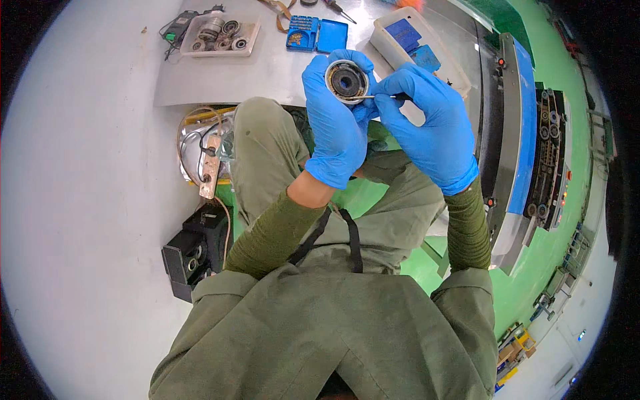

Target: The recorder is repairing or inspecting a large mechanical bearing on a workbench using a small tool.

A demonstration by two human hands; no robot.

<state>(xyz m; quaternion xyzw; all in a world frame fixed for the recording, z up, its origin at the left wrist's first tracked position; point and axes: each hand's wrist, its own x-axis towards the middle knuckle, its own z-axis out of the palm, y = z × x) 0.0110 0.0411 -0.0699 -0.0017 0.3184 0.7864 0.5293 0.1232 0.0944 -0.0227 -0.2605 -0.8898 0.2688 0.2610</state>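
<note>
My left hand (337, 137), in a blue glove, is wrapped round a round metal part (347, 79) with a pale rim and a dark, ringed centre. The part's open face is turned up toward me, above my knees near the table edge. Brownish grease or dirt shows inside its rim. Just to the right, my gloved right hand (435, 127) pinches a thin-shafted tool with a black handle, which looks like a small screwdriver (363, 98). Its shaft reaches left to the lower edge of the round part. The exact shape of the tip cannot be made out.
On the metal table (267, 83) are a clear tray (190, 48) of bearings, an open blue bit case (332, 37) and another screwdriver (341, 11). A white bin (457, 79) holds blue boxes. A power strip (211, 167) and black box (179, 267) stand left; a blue-grey machine (523, 133) stands right.
</note>
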